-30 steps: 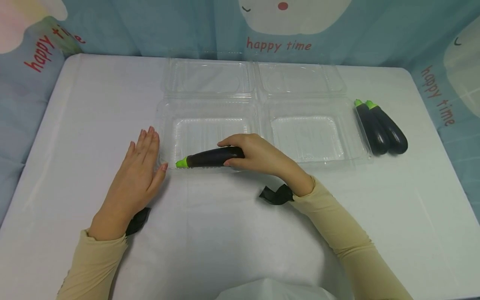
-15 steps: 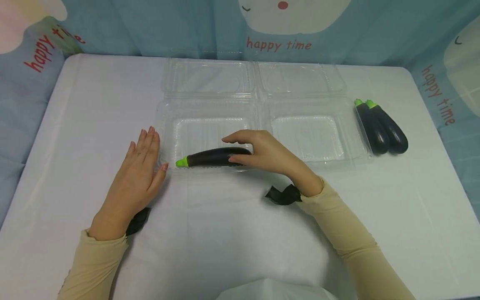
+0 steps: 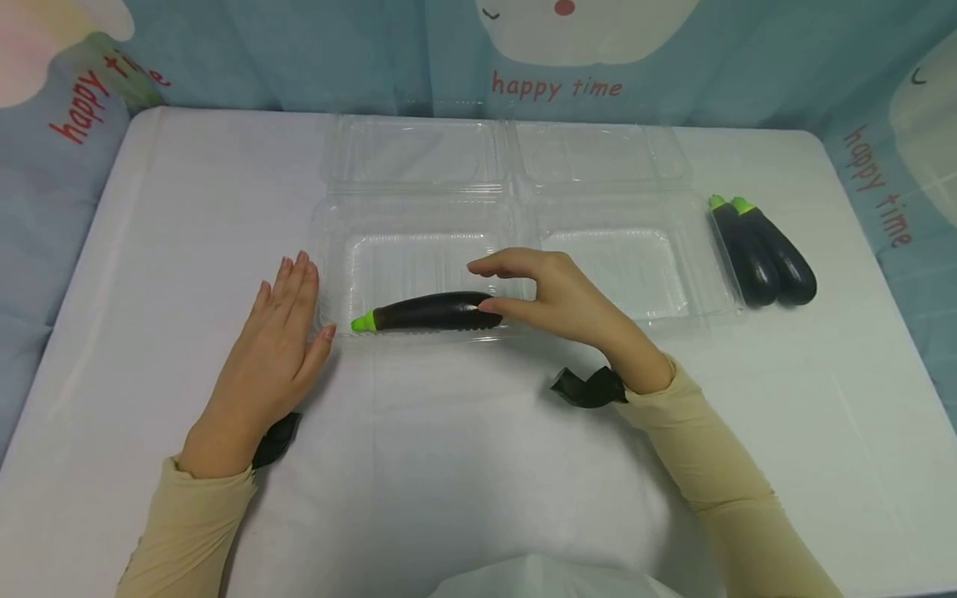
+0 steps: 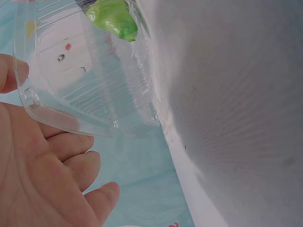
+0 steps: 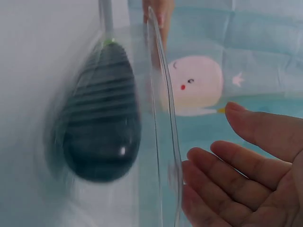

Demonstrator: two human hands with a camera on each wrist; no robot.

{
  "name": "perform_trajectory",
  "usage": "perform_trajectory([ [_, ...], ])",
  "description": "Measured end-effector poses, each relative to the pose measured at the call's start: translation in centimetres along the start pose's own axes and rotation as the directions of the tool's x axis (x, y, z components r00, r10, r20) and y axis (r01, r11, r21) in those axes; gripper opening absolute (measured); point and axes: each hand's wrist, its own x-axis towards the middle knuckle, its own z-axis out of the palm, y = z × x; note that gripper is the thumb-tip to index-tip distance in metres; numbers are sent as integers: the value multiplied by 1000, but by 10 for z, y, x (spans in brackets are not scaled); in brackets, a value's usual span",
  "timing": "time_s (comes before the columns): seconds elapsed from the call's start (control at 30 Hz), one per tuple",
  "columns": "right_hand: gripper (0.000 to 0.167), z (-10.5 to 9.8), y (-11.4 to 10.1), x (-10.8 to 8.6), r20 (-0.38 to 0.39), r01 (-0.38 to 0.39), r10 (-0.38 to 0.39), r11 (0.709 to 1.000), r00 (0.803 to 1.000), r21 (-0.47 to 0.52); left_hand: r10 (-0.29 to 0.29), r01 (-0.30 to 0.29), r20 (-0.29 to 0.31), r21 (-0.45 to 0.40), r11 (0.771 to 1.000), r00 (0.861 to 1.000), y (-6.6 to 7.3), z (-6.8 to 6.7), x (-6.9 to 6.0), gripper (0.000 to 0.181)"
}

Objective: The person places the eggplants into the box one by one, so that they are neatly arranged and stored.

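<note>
An eggplant (image 3: 437, 311) lies lengthwise along the near side of the left clear tray (image 3: 404, 218), its green stem pointing left. Over its right end hovers my right hand (image 3: 557, 295), thumb and fingers apart and holding nothing. My left hand (image 3: 277, 340) rests with straight fingers against the tray's left edge. In the left wrist view, the left hand (image 4: 52, 175) is beside the tray's clear wall, with the green stem (image 4: 113, 19) inside. The right wrist view shows the eggplant (image 5: 104, 118) through the plastic and the right hand (image 5: 246, 179) outside the rim.
Another clear tray (image 3: 613, 278) adjoins on the right, and both lids (image 3: 419, 154) lie folded back behind. Two more eggplants (image 3: 777, 257) lie side by side to the right of the trays. A patterned blue curtain (image 3: 359, 58) borders the white table.
My right hand has let go of the eggplant, opened its fingers and moved right and slightly back. The eggplant and my left hand have stayed in place.
</note>
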Motion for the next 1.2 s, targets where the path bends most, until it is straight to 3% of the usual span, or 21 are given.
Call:
perform_trajectory([
  [0.6, 37, -27, 20, -26, -83, -20, 18, 1000, 996, -20, -5, 5, 13, 7, 1000, 1000, -1, -1, 1, 62],
  [0.87, 36, -44, 28, -37, -167, -58, 50, 997, 985, -44, 6, -6, 9, -1, 1000, 1000, -1, 0, 2, 61],
  [1.2, 34, -65, 32, -44, -212, -104, 79, 989, 974, -106, -6, 6, 21, 3, 1000, 1000, 0, -1, 0, 61],
])
